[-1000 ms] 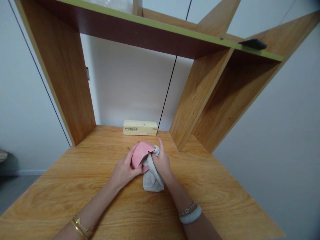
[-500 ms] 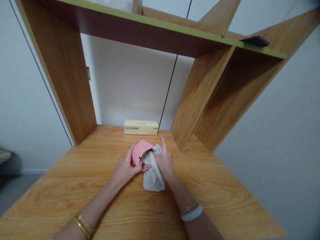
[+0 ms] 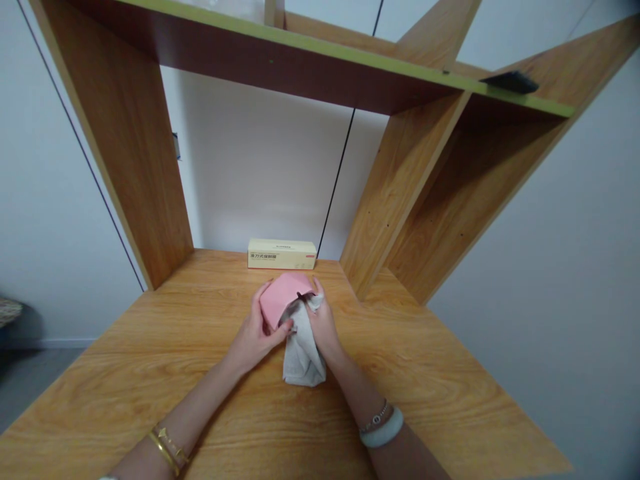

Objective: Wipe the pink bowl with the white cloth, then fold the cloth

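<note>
My left hand [image 3: 253, 337] grips a small pink bowl-like object [image 3: 283, 295], tilted on its side just above the wooden table [image 3: 150, 373]. My right hand [image 3: 323, 327] holds a grey cloth [image 3: 301, 350] bunched against the pink object's open side. The cloth's loose end hangs down onto the table between my wrists. Both hands meet near the table's middle.
A long cream box [image 3: 282, 254] with printed text lies at the back of the table against the white wall. Wooden uprights [image 3: 135, 147] stand left and right, carrying a shelf [image 3: 300, 60] overhead with a dark flat item [image 3: 511, 81] at its right end.
The pink object has turned, showing more of its outer side. My right hand with the cloth has shifted slightly left and down against it. The camera has moved a little.
</note>
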Available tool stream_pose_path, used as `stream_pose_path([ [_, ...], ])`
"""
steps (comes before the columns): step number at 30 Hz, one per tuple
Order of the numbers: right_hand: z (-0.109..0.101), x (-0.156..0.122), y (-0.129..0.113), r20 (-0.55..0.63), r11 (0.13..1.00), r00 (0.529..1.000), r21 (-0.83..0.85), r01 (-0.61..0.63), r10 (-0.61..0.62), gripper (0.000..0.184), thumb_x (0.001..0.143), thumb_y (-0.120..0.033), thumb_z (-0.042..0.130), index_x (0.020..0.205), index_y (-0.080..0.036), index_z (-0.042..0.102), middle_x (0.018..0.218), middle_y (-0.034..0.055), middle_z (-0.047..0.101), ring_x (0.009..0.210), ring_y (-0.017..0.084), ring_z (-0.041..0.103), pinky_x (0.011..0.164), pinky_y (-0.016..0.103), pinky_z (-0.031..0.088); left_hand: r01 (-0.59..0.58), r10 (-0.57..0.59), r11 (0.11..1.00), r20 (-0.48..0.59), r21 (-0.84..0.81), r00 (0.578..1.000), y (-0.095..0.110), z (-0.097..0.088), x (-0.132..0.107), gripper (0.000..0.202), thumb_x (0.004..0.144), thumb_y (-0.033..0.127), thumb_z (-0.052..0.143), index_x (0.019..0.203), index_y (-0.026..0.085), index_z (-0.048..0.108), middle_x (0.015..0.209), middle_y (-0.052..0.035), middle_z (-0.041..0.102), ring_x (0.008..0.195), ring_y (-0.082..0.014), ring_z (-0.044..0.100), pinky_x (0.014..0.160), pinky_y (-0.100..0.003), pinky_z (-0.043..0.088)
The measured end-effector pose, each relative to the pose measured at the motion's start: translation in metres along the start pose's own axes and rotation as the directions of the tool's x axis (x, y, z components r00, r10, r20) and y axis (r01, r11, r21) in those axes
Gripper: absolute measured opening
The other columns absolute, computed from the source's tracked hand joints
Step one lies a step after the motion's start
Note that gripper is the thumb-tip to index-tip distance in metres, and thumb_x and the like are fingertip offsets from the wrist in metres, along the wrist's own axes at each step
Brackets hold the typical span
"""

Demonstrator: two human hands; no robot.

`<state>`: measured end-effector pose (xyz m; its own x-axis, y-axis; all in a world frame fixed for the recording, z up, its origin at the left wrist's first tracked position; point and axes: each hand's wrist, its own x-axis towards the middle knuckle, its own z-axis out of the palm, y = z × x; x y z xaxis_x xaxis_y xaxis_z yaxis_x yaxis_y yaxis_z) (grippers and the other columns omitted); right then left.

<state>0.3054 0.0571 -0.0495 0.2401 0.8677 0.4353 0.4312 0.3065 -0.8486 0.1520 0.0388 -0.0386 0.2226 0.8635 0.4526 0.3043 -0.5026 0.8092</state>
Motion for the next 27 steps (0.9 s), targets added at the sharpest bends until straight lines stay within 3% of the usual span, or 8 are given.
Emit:
stream_pose_path([
  [2,-0.002,0.000,-0.005,0.003,0.999,1.000,-0.037,-0.010,0.010,0.067,0.076,-0.025,0.048,0.137,-0.018,0.022,0.083,0.0033,0.065,0.068,0.015,0.060,0.059,0.023,0.045,0.017,-0.017,1.000,-0.008,-0.018,1.000,-0.002,0.000,0.000,0.072,0.076,0.036,0.052,0.135,0.017,0.014,0.117,-0.0115,0.051,0.102,-0.0206,0.053,0.083,-0.032,0.046],
  [5,-0.012,0.000,-0.014,-0.019,0.966,1.000,-0.259,-0.016,0.012,0.071,0.073,-0.027,0.052,0.137,-0.018,0.023,0.071,0.0014,0.063,0.062,0.016,0.058,0.057,0.023,0.042,0.070,-0.071,0.995,0.015,0.065,0.997,-0.002,-0.002,0.000,0.064,0.075,0.032,0.051,0.131,0.018,0.024,0.105,-0.0084,0.058,0.090,-0.0197,0.058,0.075,-0.031,0.048],
  [10,-0.024,0.000,-0.017,0.015,0.832,0.991,-0.542,0.123,-0.136,0.070,0.072,-0.026,0.051,0.137,-0.018,0.025,0.064,0.0013,0.061,0.058,0.017,0.056,0.055,0.024,0.038,0.048,-0.064,0.977,0.075,0.206,0.995,0.005,-0.005,-0.001,0.061,0.071,0.030,0.053,0.127,0.020,0.032,0.098,-0.0060,0.062,0.076,-0.0187,0.061,0.069,-0.030,0.047],
  [15,-0.018,-0.001,-0.011,0.066,0.926,0.996,-0.371,0.073,-0.052,0.071,0.072,-0.020,0.047,0.138,-0.017,0.021,0.060,-0.0016,0.058,0.053,0.015,0.053,0.052,0.023,0.039,0.045,-0.055,0.977,0.043,0.209,0.998,0.006,-0.006,-0.001,0.064,0.073,0.041,0.055,0.130,0.021,0.031,0.105,-0.0081,0.059,0.085,-0.0215,0.060,0.074,-0.032,0.047],
  [19,-0.008,-0.002,-0.006,0.012,0.994,1.000,-0.110,-0.006,0.007,0.063,0.076,-0.022,0.042,0.136,-0.015,0.024,0.065,-0.0002,0.060,0.057,0.015,0.055,0.055,0.023,0.043,0.031,-0.031,0.998,-0.001,0.052,1.000,0.002,-0.001,-0.001,0.082,0.072,0.039,0.059,0.137,0.017,0.014,0.110,-0.0106,0.055,0.090,-0.0205,0.058,0.077,-0.032,0.048],
  [22,-0.003,-0.002,-0.005,-0.009,1.000,1.000,-0.004,-0.029,0.029,0.061,0.078,-0.025,0.042,0.136,-0.016,0.024,0.078,0.0039,0.064,0.068,0.016,0.059,0.061,0.025,0.045,0.001,-0.002,0.997,-0.012,-0.075,1.000,0.000,0.002,-0.001,0.081,0.072,0.035,0.060,0.137,0.018,0.014,0.116,-0.0120,0.051,0.091,-0.0194,0.056,0.073,-0.029,0.050],
  [24,-0.005,-0.002,-0.008,-0.012,0.997,0.999,-0.075,-0.033,0.032,0.065,0.077,-0.026,0.046,0.137,-0.017,0.022,0.081,0.0048,0.064,0.069,0.017,0.059,0.062,0.025,0.045,0.020,-0.022,0.995,-0.016,-0.094,1.000,-0.001,0.001,-0.001,0.076,0.072,0.034,0.058,0.135,0.018,0.018,0.115,-0.0114,0.052,0.085,-0.0179,0.057,0.068,-0.027,0.051],
  [27,-0.014,-0.001,-0.014,-0.034,0.940,0.999,-0.341,-0.012,0.000,0.070,0.074,-0.027,0.050,0.138,-0.019,0.020,0.069,0.0024,0.063,0.060,0.018,0.057,0.057,0.026,0.042,0.065,-0.065,0.998,0.003,0.024,0.998,0.002,-0.001,-0.001,0.067,0.073,0.032,0.055,0.132,0.019,0.025,0.106,-0.0079,0.057,0.074,-0.0155,0.058,0.066,-0.028,0.050],
])
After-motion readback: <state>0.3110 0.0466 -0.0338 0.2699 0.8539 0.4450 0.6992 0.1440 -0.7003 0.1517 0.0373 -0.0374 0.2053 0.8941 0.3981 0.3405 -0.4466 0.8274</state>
